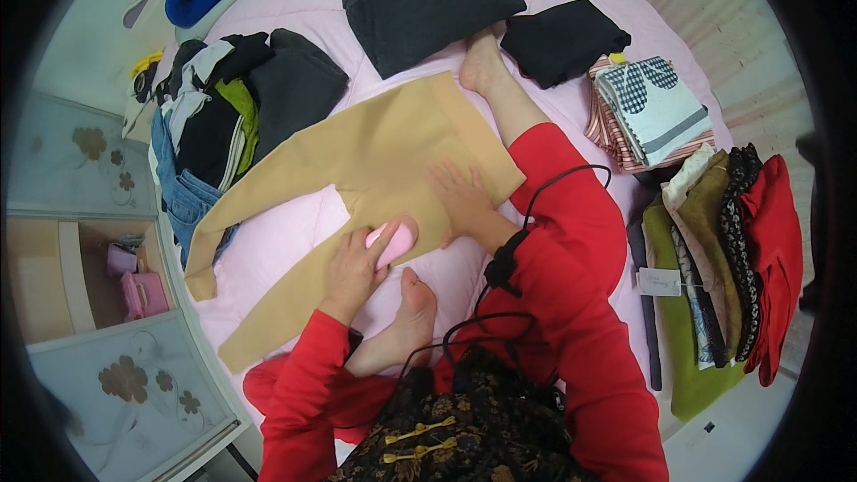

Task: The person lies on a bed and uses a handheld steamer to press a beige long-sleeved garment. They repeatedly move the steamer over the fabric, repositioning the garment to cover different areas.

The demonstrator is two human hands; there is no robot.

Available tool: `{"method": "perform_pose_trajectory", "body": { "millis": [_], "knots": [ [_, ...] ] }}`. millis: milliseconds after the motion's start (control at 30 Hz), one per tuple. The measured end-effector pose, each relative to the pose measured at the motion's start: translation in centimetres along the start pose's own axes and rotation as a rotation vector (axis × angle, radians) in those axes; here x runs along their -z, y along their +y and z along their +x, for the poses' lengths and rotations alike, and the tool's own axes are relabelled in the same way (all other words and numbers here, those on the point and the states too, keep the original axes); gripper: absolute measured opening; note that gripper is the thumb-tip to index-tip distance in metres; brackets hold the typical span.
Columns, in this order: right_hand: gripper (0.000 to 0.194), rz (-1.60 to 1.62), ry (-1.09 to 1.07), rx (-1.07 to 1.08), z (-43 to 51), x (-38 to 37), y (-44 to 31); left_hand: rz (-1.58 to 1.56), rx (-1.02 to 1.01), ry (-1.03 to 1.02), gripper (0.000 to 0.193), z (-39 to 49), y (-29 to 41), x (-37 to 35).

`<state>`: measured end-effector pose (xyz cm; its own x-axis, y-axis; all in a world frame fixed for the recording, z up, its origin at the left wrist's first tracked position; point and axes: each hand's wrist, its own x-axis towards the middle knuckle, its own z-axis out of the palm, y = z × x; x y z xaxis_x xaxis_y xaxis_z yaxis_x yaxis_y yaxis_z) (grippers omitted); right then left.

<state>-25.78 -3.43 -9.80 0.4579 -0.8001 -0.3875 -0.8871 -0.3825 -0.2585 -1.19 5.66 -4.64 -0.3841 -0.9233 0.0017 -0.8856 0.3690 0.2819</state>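
Observation:
My left hand [355, 264] grips a small pink rounded fabric shaver [394, 246] with its index finger stretched along the top. The shaver rests on one leg of beige leggings [375, 127], near the crotch. These lie spread on the bed, waistband at the upper right and both legs running to the lower left. My right hand [462, 197] is pressed flat on the leggings beside the waistband, fingers spread, with no object in it. The shaver's underside is hidden against the fabric.
Folded black garments [428, 7] lie beyond the leggings on the pink quilt [294, 207]. At left is a heap of clothes [207, 107]; at right are folded striped textiles [653, 110] and a row of garments [710, 261]. A black cable [492, 314] crosses my lap.

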Motion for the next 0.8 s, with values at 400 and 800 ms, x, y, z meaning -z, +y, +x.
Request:
{"method": "perform_pose_trajectory", "body": {
  "millis": [400,800],
  "knots": [
    [0.147,0.037,0.038,0.008,0.0,-0.2,-0.1,0.034,0.013,-0.018,0.079,-0.1,0.3,1.0],
    [0.148,0.081,0.049,0.024,0.3,-0.9,0.2,0.172,0.177,-0.2,0.08,-5.9,-3.7,3.9]
  ]
}}
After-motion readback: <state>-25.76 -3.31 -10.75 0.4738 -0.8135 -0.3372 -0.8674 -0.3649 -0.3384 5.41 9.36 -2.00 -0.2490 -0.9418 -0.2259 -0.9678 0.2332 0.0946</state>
